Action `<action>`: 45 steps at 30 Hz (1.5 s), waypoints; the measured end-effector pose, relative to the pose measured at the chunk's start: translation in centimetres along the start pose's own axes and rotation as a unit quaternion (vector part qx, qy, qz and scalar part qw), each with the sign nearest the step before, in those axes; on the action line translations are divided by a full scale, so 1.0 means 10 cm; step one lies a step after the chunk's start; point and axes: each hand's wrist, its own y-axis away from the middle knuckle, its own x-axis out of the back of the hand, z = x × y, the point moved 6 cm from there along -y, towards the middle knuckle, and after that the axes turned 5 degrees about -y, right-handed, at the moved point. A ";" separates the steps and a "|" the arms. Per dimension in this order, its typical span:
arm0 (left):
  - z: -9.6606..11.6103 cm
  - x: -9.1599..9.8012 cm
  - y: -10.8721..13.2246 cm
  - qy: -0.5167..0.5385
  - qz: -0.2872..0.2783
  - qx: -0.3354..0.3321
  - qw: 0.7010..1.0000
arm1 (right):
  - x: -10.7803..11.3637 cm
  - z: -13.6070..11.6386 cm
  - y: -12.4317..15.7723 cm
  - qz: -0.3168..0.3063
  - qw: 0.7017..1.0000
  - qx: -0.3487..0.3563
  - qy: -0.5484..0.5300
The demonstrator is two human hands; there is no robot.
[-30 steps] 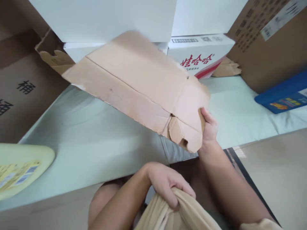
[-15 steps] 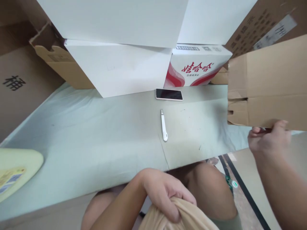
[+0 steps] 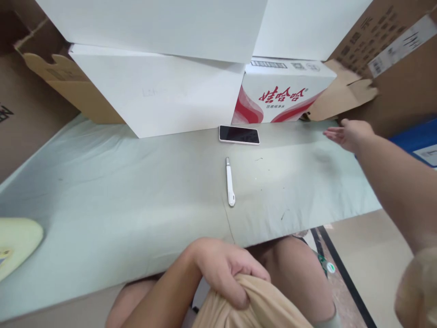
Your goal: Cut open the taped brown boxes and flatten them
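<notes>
Beige fabric is gripped in my left hand at the bottom centre, over my lap. My right hand hangs above the right part of the table with nothing in it, fingers apart and pointing left. Just beyond it, a brown cardboard piece leans at the back right beside the white-and-red box. A white utility knife lies on the pale green tablecloth near the middle. Behind the knife is a phone, its dark screen up.
Large white boxes stand stacked along the back. Brown cartons rise at both sides, with a blue object at the right edge. A pale yellow-green object sits at the left edge. The table's front edge runs above my knees.
My right hand has let go of the cardboard and moved up and left. The cardboard now rests at the back right. My left hand still grips the fabric. The view has shifted slightly.
</notes>
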 end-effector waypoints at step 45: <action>0.68 -0.44 1.18 -0.078 -0.157 -0.249 0.952 | -3.72 -2.17 4.51 -0.358 0.727 0.586 0.018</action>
